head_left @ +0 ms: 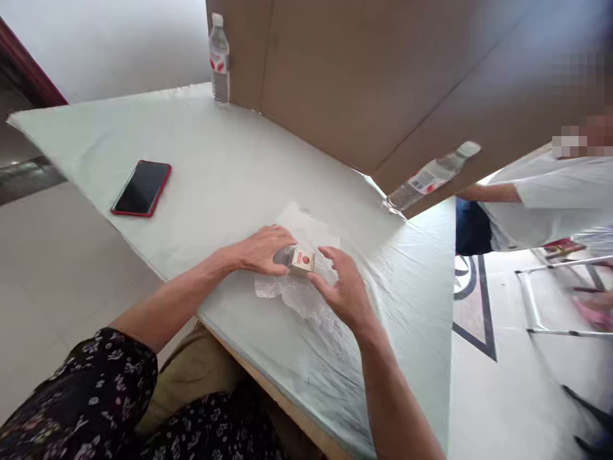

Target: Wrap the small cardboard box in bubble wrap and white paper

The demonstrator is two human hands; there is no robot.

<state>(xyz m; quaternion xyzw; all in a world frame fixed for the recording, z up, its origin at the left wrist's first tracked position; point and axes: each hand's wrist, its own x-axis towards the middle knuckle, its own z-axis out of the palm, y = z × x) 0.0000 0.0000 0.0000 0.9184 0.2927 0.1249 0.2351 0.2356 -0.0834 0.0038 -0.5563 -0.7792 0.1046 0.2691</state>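
Observation:
A small cream box (302,260) with a red label and a dark red round mark lies on a thin, crinkled white wrapping sheet (299,227) on the table. My left hand (268,250) is at the left end of the box, thumb and fingers apart on either side of it; whether they touch it I cannot tell. On the right side, my right hand (345,284) has its thumb tip close to the box's lower corner and its fingers spread. Part of the sheet is hidden under the hands.
The table has a pale green cover (215,166). A phone in a red case (142,188) lies at the left. Two plastic bottles, one far left (219,61) and one right (428,179), stand against a tall brown cardboard panel (335,70). Another person (541,185) is beyond the right edge.

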